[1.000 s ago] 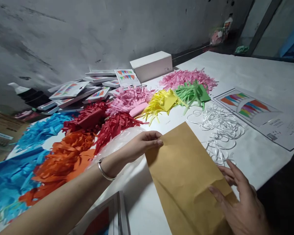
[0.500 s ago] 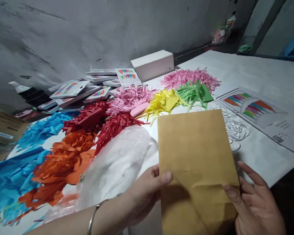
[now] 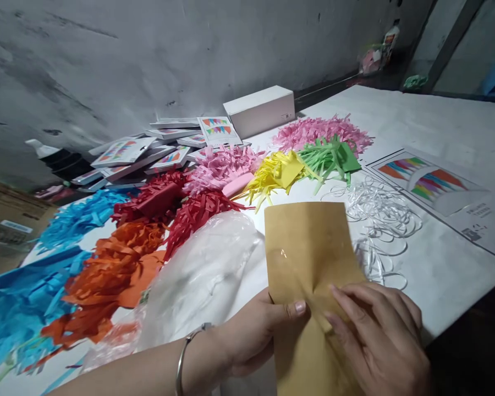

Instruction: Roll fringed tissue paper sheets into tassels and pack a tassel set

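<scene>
While I watch through the head view, the envelope (image 3: 305, 236) is up between both hands, in front of the body and over the near edge of the table (image 3: 441, 269). Brown paper, top edge away from me, creased and puckered at the middle. Left hand (image 3: 268, 324) has it by the left edge: thumb flat on the face, fingers hidden behind. Right hand (image 3: 375, 330) pinches the face near the right edge, thumb and forefinger close together, other fingers bent. I note a bracelet (image 3: 181, 363) on the left wrist.

Just beyond the left hand I see a clear bag (image 3: 202, 269), crumpled on the table. Cord (image 3: 383, 212), white, lies in a loose tangle right of the envelope; farther right, a printed sheet (image 3: 429, 181), flat.

Fringed paper, left to right across the table: blue (image 3: 82, 217), orange (image 3: 107, 264), red (image 3: 202, 217), yellow (image 3: 286, 170), green (image 3: 334, 157). Pink bundles sit among and behind these. By the wall I log piled packs (image 3: 124, 151) and a white box (image 3: 259, 113), side by side.
</scene>
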`<move>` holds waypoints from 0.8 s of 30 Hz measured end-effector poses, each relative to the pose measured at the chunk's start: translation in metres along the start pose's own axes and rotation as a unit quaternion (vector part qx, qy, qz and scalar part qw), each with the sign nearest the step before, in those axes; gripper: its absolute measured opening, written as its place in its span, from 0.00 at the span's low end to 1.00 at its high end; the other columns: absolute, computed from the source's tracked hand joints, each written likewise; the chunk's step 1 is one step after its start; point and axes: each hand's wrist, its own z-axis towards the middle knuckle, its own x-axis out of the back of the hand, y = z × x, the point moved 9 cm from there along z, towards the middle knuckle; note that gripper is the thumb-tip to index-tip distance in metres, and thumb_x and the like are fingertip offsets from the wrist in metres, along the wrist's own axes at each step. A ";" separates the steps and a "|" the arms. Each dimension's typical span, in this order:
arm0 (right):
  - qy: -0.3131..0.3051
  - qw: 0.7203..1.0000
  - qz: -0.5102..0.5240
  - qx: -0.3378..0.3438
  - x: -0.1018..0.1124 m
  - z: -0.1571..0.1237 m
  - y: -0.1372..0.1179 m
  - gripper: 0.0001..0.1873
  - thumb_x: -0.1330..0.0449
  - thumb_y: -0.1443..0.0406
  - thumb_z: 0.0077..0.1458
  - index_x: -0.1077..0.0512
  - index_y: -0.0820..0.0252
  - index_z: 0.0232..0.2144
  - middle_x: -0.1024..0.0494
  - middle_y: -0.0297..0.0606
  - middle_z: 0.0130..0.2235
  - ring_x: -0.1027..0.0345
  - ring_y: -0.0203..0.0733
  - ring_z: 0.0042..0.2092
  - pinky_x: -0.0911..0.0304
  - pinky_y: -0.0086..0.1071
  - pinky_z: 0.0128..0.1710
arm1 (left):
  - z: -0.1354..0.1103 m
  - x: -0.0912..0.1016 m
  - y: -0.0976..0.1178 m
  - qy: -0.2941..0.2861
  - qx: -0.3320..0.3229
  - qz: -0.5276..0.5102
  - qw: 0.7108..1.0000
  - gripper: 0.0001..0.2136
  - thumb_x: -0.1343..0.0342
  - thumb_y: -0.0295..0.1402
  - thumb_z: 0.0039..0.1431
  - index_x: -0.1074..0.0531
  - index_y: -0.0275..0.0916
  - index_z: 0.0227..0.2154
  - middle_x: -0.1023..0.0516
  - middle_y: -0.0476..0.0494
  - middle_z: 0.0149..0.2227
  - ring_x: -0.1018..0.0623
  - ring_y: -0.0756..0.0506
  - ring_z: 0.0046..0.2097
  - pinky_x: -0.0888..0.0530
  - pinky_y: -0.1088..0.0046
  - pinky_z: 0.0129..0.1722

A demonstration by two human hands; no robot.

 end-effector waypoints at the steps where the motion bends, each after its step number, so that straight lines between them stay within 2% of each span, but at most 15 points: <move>1: 0.002 1.000 0.010 -0.008 -0.004 0.002 -0.002 0.07 0.38 0.67 0.64 0.22 0.62 0.44 0.21 0.42 0.38 0.28 0.45 0.41 0.39 0.43 0.45 | 0.000 -0.003 0.000 -0.014 -0.001 -0.004 1.000 0.21 0.33 0.35 0.57 0.23 0.33 0.53 0.18 0.30 0.50 0.17 0.37 0.49 0.25 0.62 0.54; 4: 0.001 1.000 0.009 -0.011 -0.014 0.000 -0.006 0.08 0.35 0.69 0.61 0.22 0.61 0.44 0.21 0.40 0.37 0.27 0.43 0.41 0.39 0.43 0.46 | -0.001 -0.010 0.005 -0.046 -0.018 -0.016 0.999 0.22 0.33 0.35 0.57 0.24 0.34 0.54 0.19 0.31 0.52 0.18 0.38 0.50 0.26 0.63 0.55; 10: -0.019 0.999 0.038 -0.018 -0.015 -0.012 -0.002 0.10 0.36 0.66 0.62 0.24 0.59 0.47 0.22 0.39 0.38 0.29 0.41 0.41 0.38 0.39 0.46 | 0.002 -0.004 0.006 0.007 -0.025 -0.015 1.000 0.23 0.31 0.34 0.55 0.23 0.34 0.53 0.17 0.31 0.49 0.17 0.37 0.47 0.25 0.60 0.54; 16: -0.031 0.996 0.065 -0.059 -0.011 -0.013 0.009 0.13 0.38 0.68 0.61 0.25 0.55 0.49 0.24 0.37 0.38 0.30 0.41 0.43 0.37 0.37 0.44 | 0.003 0.000 0.000 -0.014 -0.032 0.006 0.999 0.21 0.31 0.38 0.56 0.21 0.36 0.51 0.17 0.33 0.50 0.18 0.37 0.49 0.25 0.60 0.54; 24: -0.047 0.997 0.062 -0.014 -0.010 -0.002 0.001 0.12 0.38 0.72 0.60 0.24 0.57 0.46 0.24 0.34 0.33 0.28 0.37 0.36 0.38 0.37 0.45 | -0.001 0.011 0.002 0.054 -0.020 0.058 0.997 0.21 0.28 0.41 0.50 0.19 0.36 0.46 0.17 0.34 0.49 0.20 0.32 0.53 0.27 0.55 0.56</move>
